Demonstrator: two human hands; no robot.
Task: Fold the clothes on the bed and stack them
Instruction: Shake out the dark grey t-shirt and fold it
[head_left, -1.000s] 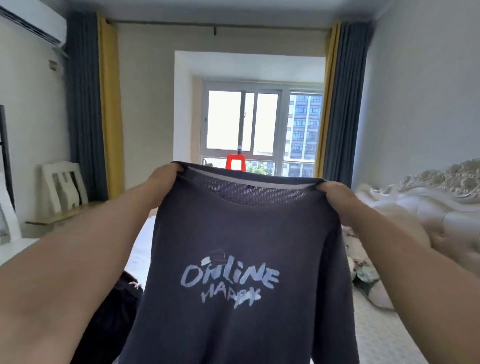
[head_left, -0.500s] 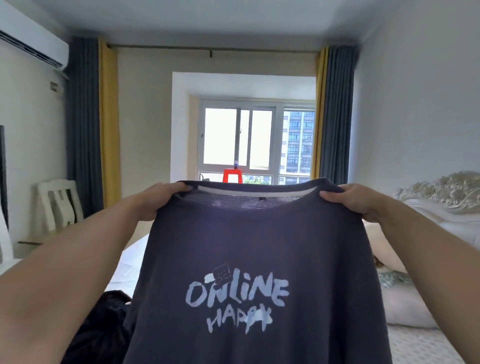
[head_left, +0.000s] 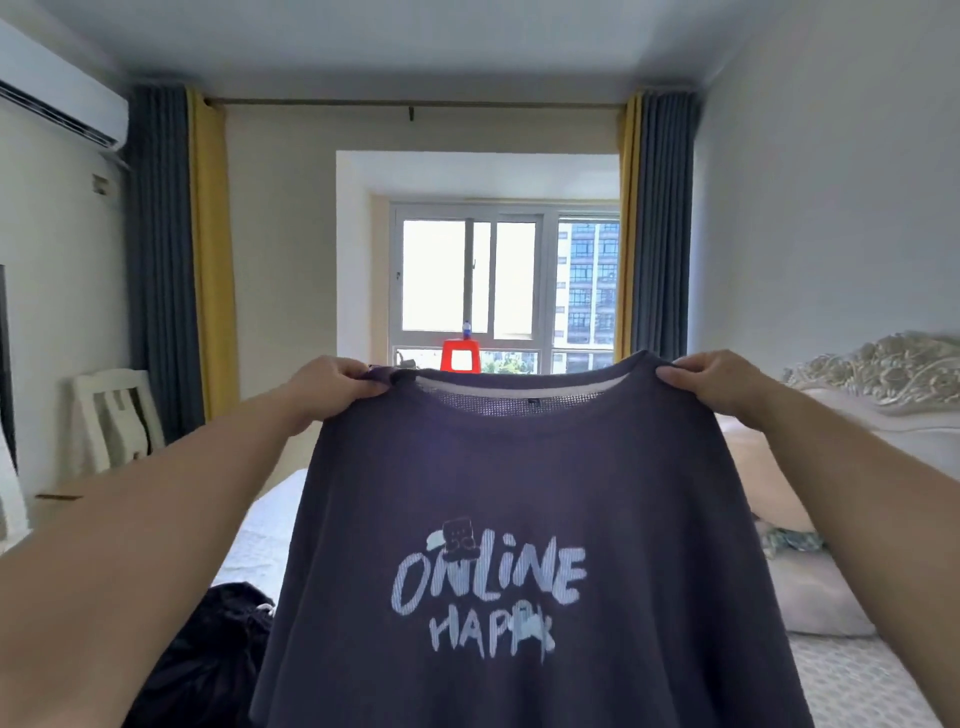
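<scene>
A dark grey T-shirt (head_left: 519, 483) with pale "ONLINE HAPPY" lettering hangs spread out in front of me, print facing me. My left hand (head_left: 332, 387) grips its left shoulder beside the collar. My right hand (head_left: 711, 379) pinches the right shoulder. The shirt's lower part runs out of the frame. A black garment (head_left: 208, 660) lies crumpled on the bed (head_left: 260, 540) at the lower left, partly hidden by my arm and the shirt.
A pillow (head_left: 815, 597) and an ornate cream headboard (head_left: 893, 389) are on the right. A white chair (head_left: 117, 415) leans by the left wall. A red stool (head_left: 460, 356) stands at the window behind the shirt.
Both hands have moved wider apart along the shoulders, stretching the shirt flatter. The view has tilted up a little, so the shirt sits lower in the frame.
</scene>
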